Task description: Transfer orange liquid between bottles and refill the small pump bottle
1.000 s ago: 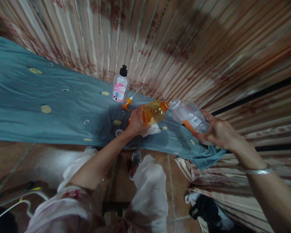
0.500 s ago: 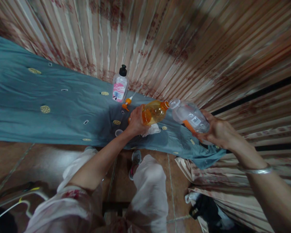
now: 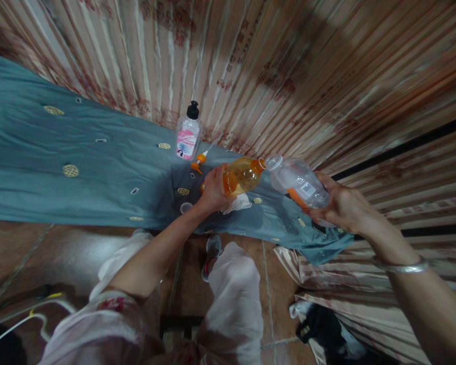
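Note:
My left hand (image 3: 215,190) is wrapped round an orange see-through bottle (image 3: 245,175), tilted with its open neck to the right. In my right hand (image 3: 338,203) is a clear plastic bottle (image 3: 300,180) with an orange label, tipped so that its mouth meets or nearly meets the orange bottle's neck. Whether liquid passes between them I cannot make out. An orange pump top (image 3: 198,162) with a thin tube lies behind my left hand. Beyond it stands a clear bottle with a pink label and black cap (image 3: 187,137). Under the orange bottle is a crumpled white tissue (image 3: 238,204).
Blue-green cloth (image 3: 110,177) with yellow patterns covers the long surface. A small round clear cap (image 3: 186,207) lies near its front edge. Pleated curtains (image 3: 213,61) hang behind and to the right. Dark bars (image 3: 403,147) cross at right; white cables (image 3: 41,317) lie lower left.
Almost nothing differs. Both bottles stay mouth to mouth, and the right hand with the clear bottle has shifted by a hair at most.

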Demonstrator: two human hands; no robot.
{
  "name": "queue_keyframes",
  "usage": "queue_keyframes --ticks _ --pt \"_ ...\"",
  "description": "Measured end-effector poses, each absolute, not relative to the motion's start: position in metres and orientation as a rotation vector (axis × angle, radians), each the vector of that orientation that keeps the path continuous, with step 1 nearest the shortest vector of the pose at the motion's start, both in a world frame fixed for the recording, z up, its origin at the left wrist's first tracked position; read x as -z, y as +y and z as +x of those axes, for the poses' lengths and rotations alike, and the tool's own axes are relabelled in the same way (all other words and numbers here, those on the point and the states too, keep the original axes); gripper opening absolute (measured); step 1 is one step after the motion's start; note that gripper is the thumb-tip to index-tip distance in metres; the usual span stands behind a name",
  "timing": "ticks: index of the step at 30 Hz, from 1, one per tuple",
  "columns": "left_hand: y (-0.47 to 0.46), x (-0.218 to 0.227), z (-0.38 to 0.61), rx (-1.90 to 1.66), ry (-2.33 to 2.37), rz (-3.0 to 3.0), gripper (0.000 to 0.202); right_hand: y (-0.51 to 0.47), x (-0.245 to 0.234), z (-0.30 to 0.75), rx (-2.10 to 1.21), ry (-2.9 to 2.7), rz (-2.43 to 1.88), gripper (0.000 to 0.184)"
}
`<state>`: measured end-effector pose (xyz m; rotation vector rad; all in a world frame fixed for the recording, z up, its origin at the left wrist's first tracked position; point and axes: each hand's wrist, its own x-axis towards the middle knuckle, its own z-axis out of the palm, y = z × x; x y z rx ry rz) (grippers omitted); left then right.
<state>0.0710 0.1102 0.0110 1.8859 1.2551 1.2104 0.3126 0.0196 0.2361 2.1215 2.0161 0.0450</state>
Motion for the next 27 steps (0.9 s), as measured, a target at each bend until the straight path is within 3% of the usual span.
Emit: queue_keyframes --ticks 27 --pt "0.1105 -0.0129 0.0713 -1.221 1.247 1.892 0.091 0.0192 -0.2322 0.3185 -0.087 2.075 2.108 0.092"
